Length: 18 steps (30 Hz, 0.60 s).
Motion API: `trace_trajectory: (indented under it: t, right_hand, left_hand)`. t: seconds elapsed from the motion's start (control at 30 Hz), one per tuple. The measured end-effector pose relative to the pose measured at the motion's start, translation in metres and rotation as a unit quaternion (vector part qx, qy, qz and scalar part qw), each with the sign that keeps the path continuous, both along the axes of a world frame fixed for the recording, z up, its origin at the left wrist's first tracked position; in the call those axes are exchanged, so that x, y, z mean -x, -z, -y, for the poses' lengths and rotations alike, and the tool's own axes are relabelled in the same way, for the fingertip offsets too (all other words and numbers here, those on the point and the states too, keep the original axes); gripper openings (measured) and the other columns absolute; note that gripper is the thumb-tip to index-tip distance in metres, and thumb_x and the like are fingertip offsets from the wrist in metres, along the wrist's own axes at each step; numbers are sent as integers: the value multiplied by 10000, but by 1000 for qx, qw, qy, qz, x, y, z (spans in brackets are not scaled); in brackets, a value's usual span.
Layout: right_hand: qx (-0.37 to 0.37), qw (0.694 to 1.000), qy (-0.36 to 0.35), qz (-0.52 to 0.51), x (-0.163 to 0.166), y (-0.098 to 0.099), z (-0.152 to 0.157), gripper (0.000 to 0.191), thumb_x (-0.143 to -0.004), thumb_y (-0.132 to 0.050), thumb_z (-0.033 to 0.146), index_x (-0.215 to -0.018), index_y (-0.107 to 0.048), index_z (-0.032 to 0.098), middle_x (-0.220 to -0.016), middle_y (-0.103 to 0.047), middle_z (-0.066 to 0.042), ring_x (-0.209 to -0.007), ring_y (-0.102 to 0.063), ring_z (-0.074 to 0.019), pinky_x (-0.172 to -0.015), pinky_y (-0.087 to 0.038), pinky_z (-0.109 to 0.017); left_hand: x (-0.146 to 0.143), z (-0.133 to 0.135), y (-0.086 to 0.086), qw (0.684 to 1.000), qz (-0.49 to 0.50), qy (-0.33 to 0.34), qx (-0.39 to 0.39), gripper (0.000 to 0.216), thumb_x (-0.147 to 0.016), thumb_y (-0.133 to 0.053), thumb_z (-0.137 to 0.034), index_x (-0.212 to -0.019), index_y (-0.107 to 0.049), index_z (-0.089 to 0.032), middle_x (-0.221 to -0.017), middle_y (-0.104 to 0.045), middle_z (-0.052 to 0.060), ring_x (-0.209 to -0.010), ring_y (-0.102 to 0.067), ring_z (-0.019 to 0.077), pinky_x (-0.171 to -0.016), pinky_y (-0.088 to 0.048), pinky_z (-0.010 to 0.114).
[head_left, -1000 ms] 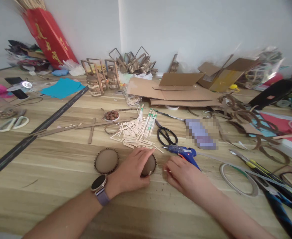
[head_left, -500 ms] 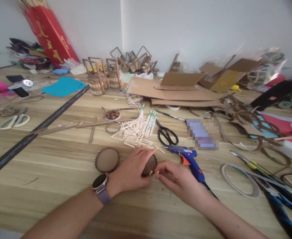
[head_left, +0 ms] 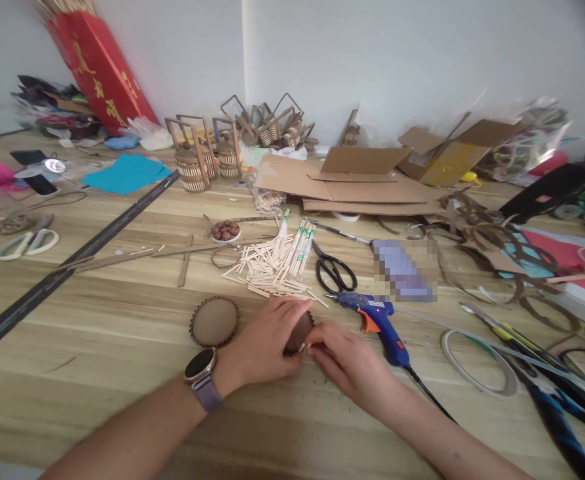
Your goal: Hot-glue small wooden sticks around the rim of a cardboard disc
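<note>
Wooden table (head_left: 97, 347), cluttered: cardboard sheets (head_left: 352, 180) toward the far edge, a stick pile (head_left: 267, 267) mid-table. At the near edge, about mid-width, our left hand (head_left: 265, 343) is cupped palm-down over a cardboard disc (head_left: 300, 328), fingers curled onto it and gripping, so only the right rim shows. A second disc (head_left: 214, 321) sits bare just left of it. Our right hand (head_left: 345, 360) comes in from the right, fingertips meeting the left hand's at that exposed rim. Its fingers are nearly closed, pinching a short wooden stick (head_left: 304, 347) against the rim; the stick's axis is too small to read. A blue glue gun (head_left: 377, 320) lies just beyond the right hand, untouched, nozzle pointing left.
</note>
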State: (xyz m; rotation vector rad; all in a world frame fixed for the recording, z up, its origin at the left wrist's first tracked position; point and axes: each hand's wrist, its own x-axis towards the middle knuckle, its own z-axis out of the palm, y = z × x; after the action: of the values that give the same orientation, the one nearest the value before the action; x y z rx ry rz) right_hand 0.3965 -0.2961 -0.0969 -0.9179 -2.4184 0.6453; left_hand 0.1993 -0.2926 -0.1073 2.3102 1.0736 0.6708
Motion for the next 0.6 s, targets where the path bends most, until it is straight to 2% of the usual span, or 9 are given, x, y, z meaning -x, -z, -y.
trace_trajectory:
  t: [0.23,0.47,0.6]
  right_hand:
    - [-25,1000,-2,-2,1,2,0,160,-911,-445,103,-891,-559,214,-838,-661,-56,-790,-622,-194,-676,-517,-289]
    - [-32,999,1,-8,0,4,0,146,-909,-458,108,-900,-561,211,-844,-665,-59,-799,-626,-199,-682,-520,-293]
    - [-35,999,3,-9,0,5,0,140,-906,-462,108,-890,-562,204,-841,-661,-61,-791,-624,-200,-677,-522,-295]
  left_hand:
    - [0,0,2,1000,3,1,-8,801,-631,-566,-116,-1396,-342,-189,-1387,-491,129,-1307,-415,298,-1093,-344,502]
    - [-4,3,-2,1000,-15,-14,-14,726,-674,-580,-122,-1371,-379,-150,-1373,-509,126,-1291,-416,278,-1109,-343,467]
    - [-8,6,-4,998,-32,-37,-28,685,-694,-562,-103,-1357,-398,-157,-1361,-523,109,-1282,-419,277,-1137,-299,479]
